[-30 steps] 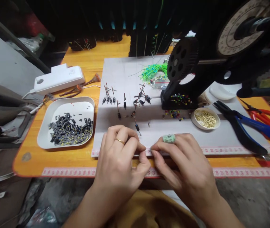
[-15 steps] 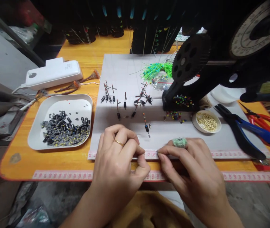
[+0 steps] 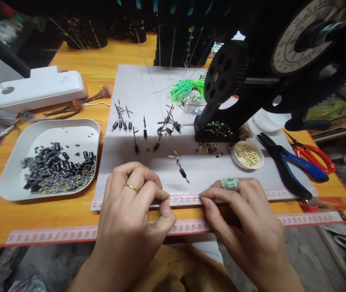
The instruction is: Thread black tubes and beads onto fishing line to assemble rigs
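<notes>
Pink-and-white measuring tape point(image 3: 188, 199) lines the front edge of the white board point(image 3: 124, 162) at lower centre, and both hands meet it there. The left hand point(image 3: 134, 202) has thumb and forefinger pinched at the tape; whatever lies between them is too small to tell. Across a short span of tape, the right hand point(image 3: 242, 215) pinches a tiny grey piece point(image 3: 200, 195) by its tip.

Just beyond that span, mid-frame, a black cylinder with an orange-tipped stem point(image 3: 182, 173) lies tilted, with bare board on either side. More black cylinders point(image 3: 122, 125) stand or lie farther back. At left, the square white tray point(image 3: 49, 162) sits on the orange wooden surface point(image 3: 106, 219), just beside the board's left edge. The dish of gold beads point(image 3: 247, 156) and the blue-and-black pliers point(image 3: 291, 162) are at right, with open board between the pliers and the right hand.

Along the surface's front edge runs a second tape point(image 3: 191, 227). Figures 73, 74, 75 and 76 read between the hands, 61 at the board's left corner, 124 and 125 below. The white adapter's point(image 3: 41, 91) small print is illegible.
</notes>
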A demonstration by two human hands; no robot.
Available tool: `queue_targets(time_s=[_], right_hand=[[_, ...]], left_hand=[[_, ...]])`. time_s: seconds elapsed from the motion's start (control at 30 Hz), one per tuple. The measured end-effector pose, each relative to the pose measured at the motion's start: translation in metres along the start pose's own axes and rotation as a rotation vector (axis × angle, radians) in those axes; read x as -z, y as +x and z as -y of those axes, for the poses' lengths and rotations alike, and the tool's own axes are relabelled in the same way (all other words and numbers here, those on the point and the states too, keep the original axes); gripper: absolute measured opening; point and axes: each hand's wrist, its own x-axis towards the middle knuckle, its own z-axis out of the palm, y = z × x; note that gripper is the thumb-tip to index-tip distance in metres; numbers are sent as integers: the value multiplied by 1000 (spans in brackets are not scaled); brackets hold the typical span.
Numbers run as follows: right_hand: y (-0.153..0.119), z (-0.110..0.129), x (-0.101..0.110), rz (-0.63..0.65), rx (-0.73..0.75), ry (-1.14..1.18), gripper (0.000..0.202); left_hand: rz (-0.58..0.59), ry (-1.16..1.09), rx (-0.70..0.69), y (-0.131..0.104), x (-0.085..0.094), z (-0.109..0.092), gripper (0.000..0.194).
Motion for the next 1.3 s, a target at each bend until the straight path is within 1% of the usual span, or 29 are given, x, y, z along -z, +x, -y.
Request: queue_targets(time_s=[0.17, 0.53, 0.73, 0.93, 1.17, 1.3], right_hand=[[0, -1, -1, -5, 7, 2, 14], [-3, -1, 2, -17, -22, -14, 14], [-5, -2, 2, -10, -43, -12, 15], [-4, -4, 1, -19, -15, -12, 14], [-4, -4, 0, -23, 3, -8, 10], [-5, -5, -1, -20, 7, -5, 12]], left_hand=[[13, -1, 6, 0, 0, 0, 18], [-11, 12, -5, 3, -3, -1, 19], [6, 26, 4, 2, -2, -1, 17], [49, 46, 41, 5, 1, 0, 14], [63, 11, 79, 4, 0, 1, 13], [61, -6, 75, 4, 1, 1, 13]])
